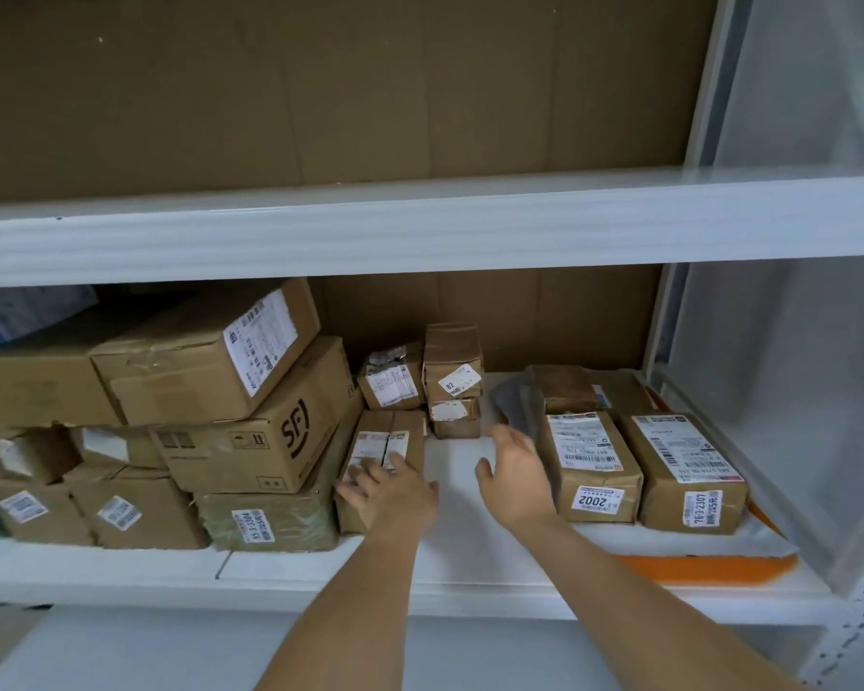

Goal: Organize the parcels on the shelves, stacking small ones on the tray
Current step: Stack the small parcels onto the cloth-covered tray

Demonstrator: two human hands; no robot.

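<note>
Brown kraft paper wraps the small oblong parcel point(380, 471) that is the thing in hand: it lies lengthwise on the white shelf board point(460, 496), its near end towards the front edge, its left side against the stack of large cardboard cartons point(250, 421). The left hand point(392, 493) rests flat on its top near the label, fingers spread and fairly straight, pressing rather than gripping; the right hand point(512, 478) hangs just beside it over the bare board, fingers loose and clasping nothing. Judging by the task, the step is to lift this parcel across to the orange tray point(709, 566) at the right, where two long brown parcels with white labels point(639, 471) already lie side by side. To do it well, the right hand would close on the parcel's free right side while the left slides to the near end, so the weight is carried from both sides and the carton stack is not dragged. Paper wrap can be slick, so a firm hold low on the sides seems wise. Farther back stand a few small taped boxes point(450, 381), and a grey plastic mailer point(520, 401) lies behind the tray parcels; setting the parcel flat on top of them, label up, would leave the stack steady.
</note>
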